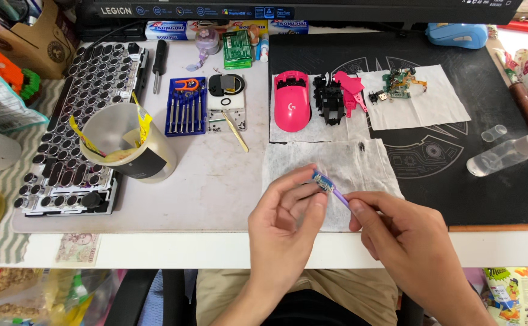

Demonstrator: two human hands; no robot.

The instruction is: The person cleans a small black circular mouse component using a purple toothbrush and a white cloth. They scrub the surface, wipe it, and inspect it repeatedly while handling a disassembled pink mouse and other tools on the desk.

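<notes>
Head view | left hand (285,226): fingers pinched on small brush (329,185) head | right hand (406,244): clamped on its handle

Left hand (285,220) raised palm-inward near the desk's front edge, thumb and forefinger pinched together, right hand (406,241) just beside it, knuckles up, fingertips pinched, forearms angling inward

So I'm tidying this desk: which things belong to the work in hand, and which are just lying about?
In use:
left hand and right hand holding small brush
white wipe
pink mouse shell
black mouse frame
circuit board
screwdriver set

Lying about:
keyboard
plastic cup
spray bottle
blue mouse
</notes>
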